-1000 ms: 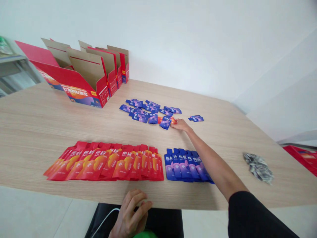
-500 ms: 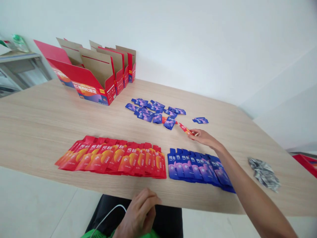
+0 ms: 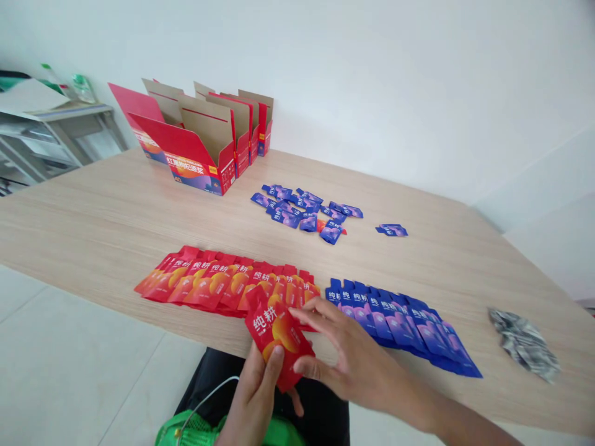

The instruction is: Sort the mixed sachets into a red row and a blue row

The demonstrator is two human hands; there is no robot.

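In the head view, my left hand [image 3: 260,378] is closed on a red pouch [image 3: 274,331] with orange fruit print, its thumb across the front, near the table's front edge. My right hand [image 3: 346,347] is at that pouch's right side, with thumb and fingers apart and their tips against its edge. Behind the held pouch, a row of overlapping red pouches [image 3: 199,282] lies on the table [image 3: 116,217], partly hidden by my hands. A row of overlapping blue pouches [image 3: 404,319] lies to the right, beyond my right hand.
Scattered blue pouches [image 3: 286,217] lie mid-table, with a red pouch [image 3: 321,226] partly under them. Apart from them are more blue pouches [image 3: 393,230]. Open red cartons [image 3: 193,173] stand back left. A crumpled grey patterned cloth [image 3: 523,344] lies at right.
My right hand has come back from mid-table towards me with the red pouch. My left hand has risen from the lap and taken hold of it. The view has shifted left.
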